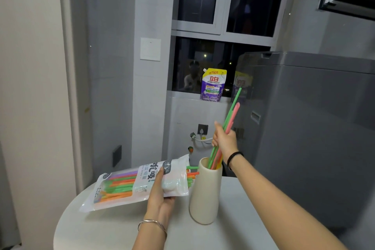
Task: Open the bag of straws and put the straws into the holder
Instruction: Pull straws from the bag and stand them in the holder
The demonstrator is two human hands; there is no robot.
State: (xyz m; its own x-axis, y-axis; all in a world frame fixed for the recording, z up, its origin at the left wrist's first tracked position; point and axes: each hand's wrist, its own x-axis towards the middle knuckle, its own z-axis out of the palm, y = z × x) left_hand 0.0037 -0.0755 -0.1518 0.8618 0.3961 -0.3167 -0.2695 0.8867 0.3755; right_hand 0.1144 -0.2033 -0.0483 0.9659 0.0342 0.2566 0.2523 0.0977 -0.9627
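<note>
Nearest to me is the round white table (97, 233). Just above it the left hand (160, 197) grips the bag (129, 184) with the thumb across the printed front and the fingers curled underneath. The bag is tipped so its opened mouth faces right, and I judge that keeps the next straws within easy reach. The loose straw ends (192, 173) poke out just beside the cream holder (205, 195), which stands upright on the table. Farther back, the right hand (224, 142) is closed round a small bunch of green and pink straws (233, 115). It holds them steeply tilted with their lower ends already inside the holder's mouth. Far off, a purple pouch (213, 85) sits on the windowsill.
</note>
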